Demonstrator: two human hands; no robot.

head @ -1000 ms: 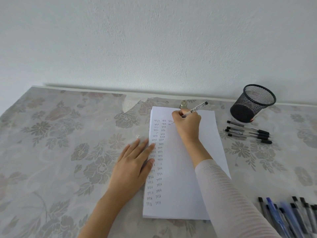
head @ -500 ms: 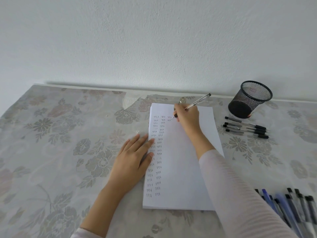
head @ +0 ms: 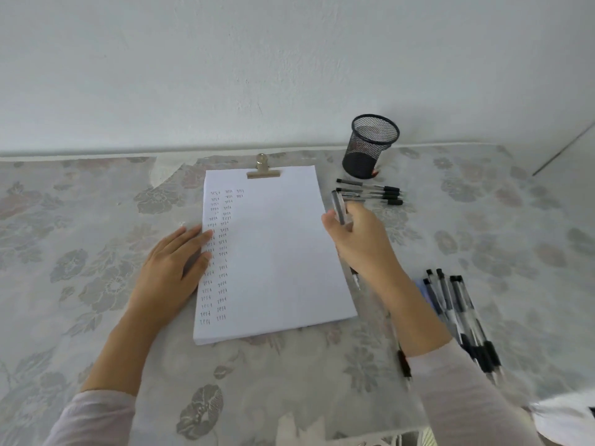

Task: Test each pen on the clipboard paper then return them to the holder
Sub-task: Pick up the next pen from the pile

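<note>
The white clipboard paper (head: 283, 246), held by a metal clip (head: 263, 171), lies in the middle of the table with columns of small written marks down its left side. My left hand (head: 174, 268) rests flat on the paper's left edge. My right hand (head: 360, 243) hovers at the paper's right edge, shut on a clear pen (head: 338, 207) whose tip shows below the hand. The black mesh holder (head: 370, 146) stands at the back right. Several black-capped pens (head: 370, 192) lie in front of it.
A second bunch of several pens (head: 460, 313) lies at the right, beside my right forearm. One more pen (head: 404, 362) lies partly under that forearm. The table has a floral cloth and meets a white wall at the back. A white object shows at the bottom right corner.
My right hand has left the top of the paper and moved right and nearer, carrying the pen off the page. The camera view shifted. My left hand stays on the paper.
</note>
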